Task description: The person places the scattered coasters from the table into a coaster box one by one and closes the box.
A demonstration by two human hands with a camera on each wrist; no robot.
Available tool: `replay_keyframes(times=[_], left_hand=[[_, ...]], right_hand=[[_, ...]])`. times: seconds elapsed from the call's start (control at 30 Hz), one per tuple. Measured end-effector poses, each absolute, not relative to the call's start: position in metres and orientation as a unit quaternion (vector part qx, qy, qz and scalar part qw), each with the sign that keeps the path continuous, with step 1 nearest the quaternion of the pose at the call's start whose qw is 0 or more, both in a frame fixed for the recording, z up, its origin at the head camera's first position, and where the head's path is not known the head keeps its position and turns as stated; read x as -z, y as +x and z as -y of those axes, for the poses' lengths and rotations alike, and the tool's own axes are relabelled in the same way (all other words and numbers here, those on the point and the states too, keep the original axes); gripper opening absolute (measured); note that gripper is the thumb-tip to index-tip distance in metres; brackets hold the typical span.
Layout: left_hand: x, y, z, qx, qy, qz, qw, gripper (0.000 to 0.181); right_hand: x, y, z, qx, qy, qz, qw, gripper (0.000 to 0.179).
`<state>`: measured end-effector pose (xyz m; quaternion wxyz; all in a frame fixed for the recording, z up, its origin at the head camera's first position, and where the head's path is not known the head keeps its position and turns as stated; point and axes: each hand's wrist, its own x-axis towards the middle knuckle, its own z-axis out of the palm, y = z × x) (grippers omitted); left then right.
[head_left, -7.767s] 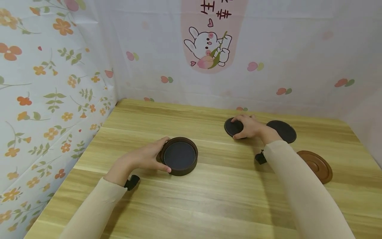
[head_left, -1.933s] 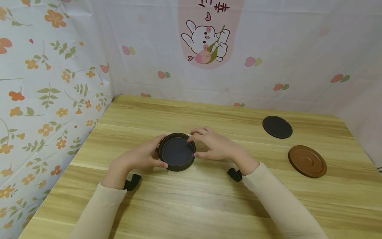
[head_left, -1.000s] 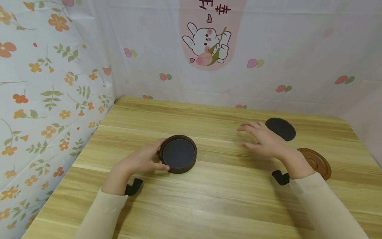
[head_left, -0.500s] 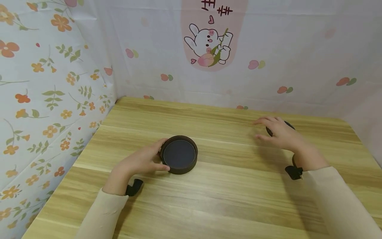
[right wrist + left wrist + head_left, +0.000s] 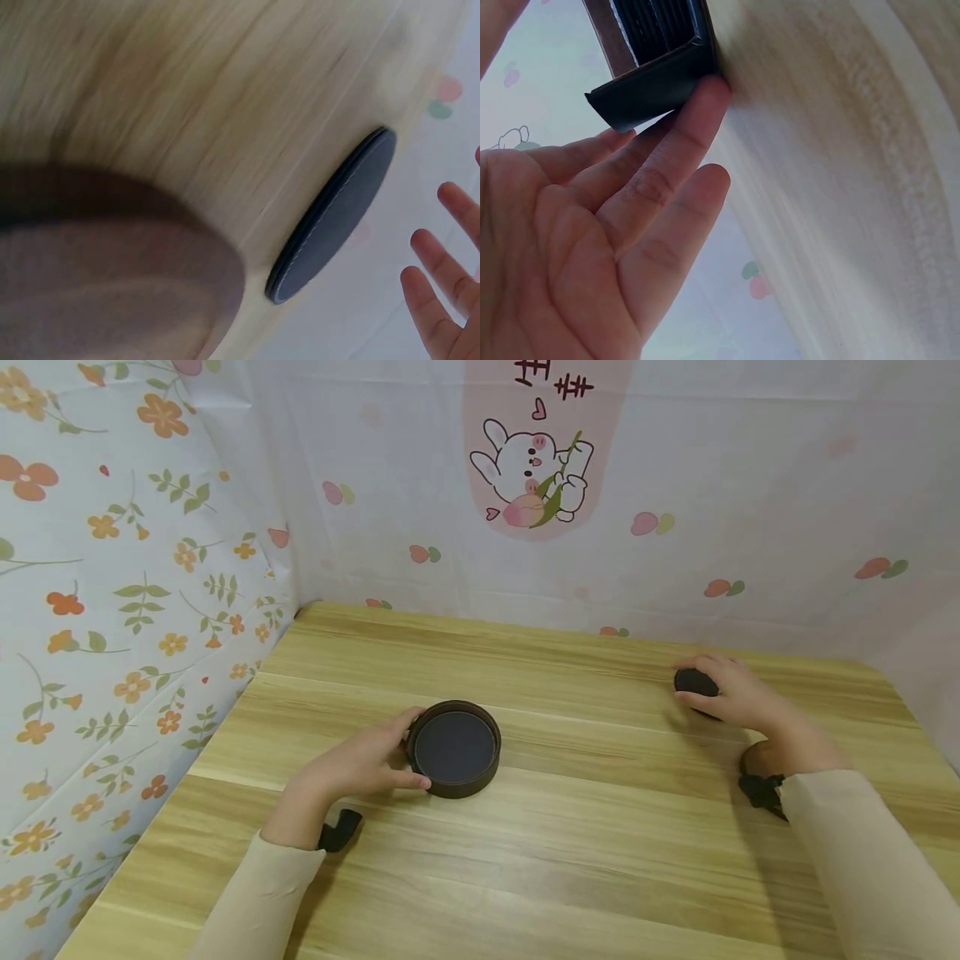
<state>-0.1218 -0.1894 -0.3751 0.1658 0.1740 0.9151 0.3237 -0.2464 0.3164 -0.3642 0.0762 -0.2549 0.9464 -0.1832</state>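
You have two hands over one pale wood-grain table (image 5: 525, 877), each in a beige sleeve and each with one black wrist camera (image 5: 340, 831). One round, dark brown, leather-look holder (image 5: 463, 791) stands upright on the tabletop, left of centre in the head view. Inside it lies a stack of black discs (image 5: 455, 748); you see one full face on top, and through the gap in the wall several edges, too many and too dim to count.

Your left hand (image 5: 356, 764) reaches in from the left, thumb along the holder's near side and fingers round its far left side, holding it. The left wrist view shows one fingertip against a lower corner of the wall and another finger clear of it.

One flat, round black coaster with a stitched edge (image 5: 334, 217) lies at the back right of the table; its rim looks layered, so you cannot tell whether it is single. Your right hand (image 5: 738, 697) hangs over it, back upward, fingers and thumb parted, gripping nothing; the fingertips in the right wrist view are apart from it. One brown round disc (image 5: 112, 292) lies nearer you, partly hidden under your right wrist.
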Motion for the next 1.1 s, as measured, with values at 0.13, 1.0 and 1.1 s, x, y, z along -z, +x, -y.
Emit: replay_keyframes(times=[0.13, 1.0, 1.1], left_hand=[[0.375, -0.122, 0.191, -0.325, 0.172, -0.915, 0.167, 0.099], [0.374, -0.127, 0.189, -0.319, 0.171, -0.913, 0.187, 0.102], [0.375, -0.127, 0.190, -0.319, 0.177, -0.913, 0.183, 0.099]], right_hand=[[0.367, -0.251, -0.325, 0.169, -0.244, -0.951, 0.082, 0.056], [0.384, -0.277, -0.361, 0.113, -0.175, -0.964, 0.166, 0.073], [0.384, -0.278, -0.360, 0.118, -0.173, -0.962, 0.176, 0.075]])
